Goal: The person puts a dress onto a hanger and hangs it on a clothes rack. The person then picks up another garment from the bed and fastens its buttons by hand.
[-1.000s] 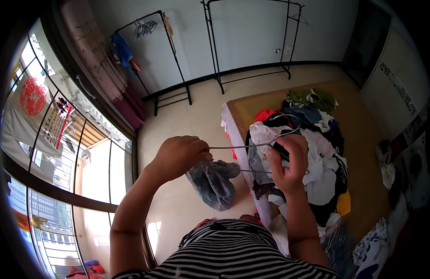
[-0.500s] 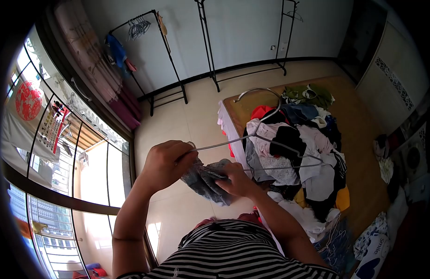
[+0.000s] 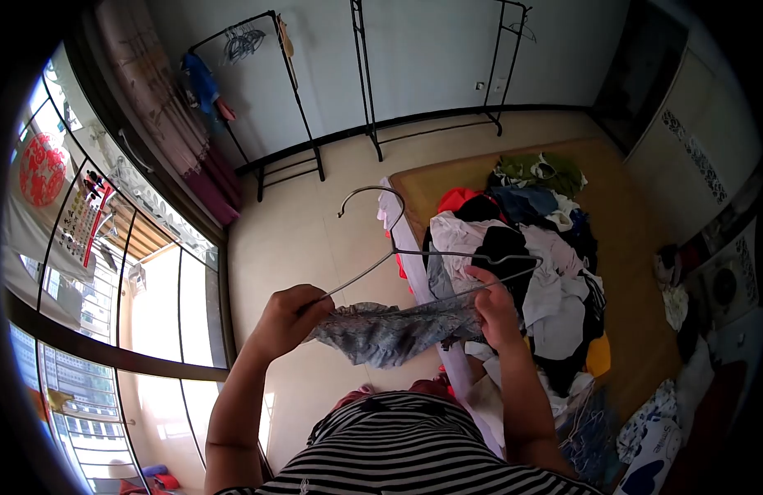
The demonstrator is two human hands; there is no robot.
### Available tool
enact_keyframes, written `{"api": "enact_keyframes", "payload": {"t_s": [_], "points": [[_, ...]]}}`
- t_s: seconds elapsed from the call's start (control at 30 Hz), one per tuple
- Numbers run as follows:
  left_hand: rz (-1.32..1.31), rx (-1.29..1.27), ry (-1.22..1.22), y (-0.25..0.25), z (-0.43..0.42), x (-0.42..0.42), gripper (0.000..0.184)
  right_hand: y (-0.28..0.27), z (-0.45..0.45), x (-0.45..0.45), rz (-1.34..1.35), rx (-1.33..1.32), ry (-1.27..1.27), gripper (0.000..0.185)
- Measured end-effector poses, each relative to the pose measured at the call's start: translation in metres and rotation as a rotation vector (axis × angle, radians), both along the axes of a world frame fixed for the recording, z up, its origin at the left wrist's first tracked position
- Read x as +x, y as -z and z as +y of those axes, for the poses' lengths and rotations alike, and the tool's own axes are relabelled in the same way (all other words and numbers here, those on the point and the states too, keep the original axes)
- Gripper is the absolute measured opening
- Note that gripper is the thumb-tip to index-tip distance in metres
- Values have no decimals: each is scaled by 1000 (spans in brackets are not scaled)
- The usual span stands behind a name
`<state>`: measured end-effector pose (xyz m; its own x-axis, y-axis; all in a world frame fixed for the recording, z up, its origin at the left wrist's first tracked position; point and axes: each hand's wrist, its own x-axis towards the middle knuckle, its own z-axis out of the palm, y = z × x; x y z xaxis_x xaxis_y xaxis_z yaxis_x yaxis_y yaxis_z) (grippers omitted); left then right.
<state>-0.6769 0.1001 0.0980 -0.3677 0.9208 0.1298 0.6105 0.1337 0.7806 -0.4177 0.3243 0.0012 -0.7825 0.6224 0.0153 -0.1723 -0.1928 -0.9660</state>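
Note:
In front of my body, a wire clothes hanger (image 3: 472,255) is held up with its hook pointing upward. A grey patterned garment (image 3: 398,338) with a gathered top edge is stretched along the hanger's lower bar. My left hand (image 3: 289,320) is closed around the hanger's left end and the left end of the garment. My right hand (image 3: 498,312) grips the garment's right end near the hanger's right corner, its fingers bent and the index finger reaching up by the wire. What lies inside each grip is partly hidden.
A heap of mixed clothes (image 3: 559,305) lies on a bed with a brown mat (image 3: 645,305) at right. A rack (image 3: 303,107) with several hangers and a blue garment (image 3: 201,82) stands by the wall, beside a second rack (image 3: 369,91). Barred windows (image 3: 154,289) are at left.
My right hand has moved right and pulled the garment out wide along the hanger. The garment was bunched between my hands before. The hanger has shifted left and its hook has swung left.

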Motion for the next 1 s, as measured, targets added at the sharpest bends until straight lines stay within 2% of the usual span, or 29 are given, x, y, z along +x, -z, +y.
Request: {"api": "enact_keyframes", "payload": {"t_s": [0.07, 0.13, 0.23, 0.37, 0.47, 0.5, 0.67, 0.8, 0.93, 1.0], "points": [[-56, 19, 61, 3, 2, 1, 12, -6, -4, -3, 288, -260, 214, 36], [-80, -38, 64, 7, 3, 1, 12, -12, -5, -3, 325, -206, 333, 35], [-304, 13, 83, 6, 10, 6, 13, -41, -7, -4, 380, -69, 374, 35], [-331, 13, 56, 38, 10, 0, 14, -70, -8, 0, 420, 61, 414, 34], [-295, 35, -42, 48, 11, 6, 15, -84, -11, 2, 411, 158, 409, 36], [-227, 105, 13, 51, 11, 7, 12, -86, -12, 2, 409, 161, 409, 36], [-309, 198, -22, 56, 14, 23, 11, -92, -5, 10, 402, 347, 348, 40], [-491, 287, -40, 79, 15, 28, 10, -102, -6, 12, 381, 427, 287, 41], [-705, 403, -146, 78, 18, 35, 12, -102, -5, 17, 327, 453, 253, 43], [-720, 476, -157, 82, 23, 33, 14, -101, -4, 18, 323, 454, 223, 43]]}}
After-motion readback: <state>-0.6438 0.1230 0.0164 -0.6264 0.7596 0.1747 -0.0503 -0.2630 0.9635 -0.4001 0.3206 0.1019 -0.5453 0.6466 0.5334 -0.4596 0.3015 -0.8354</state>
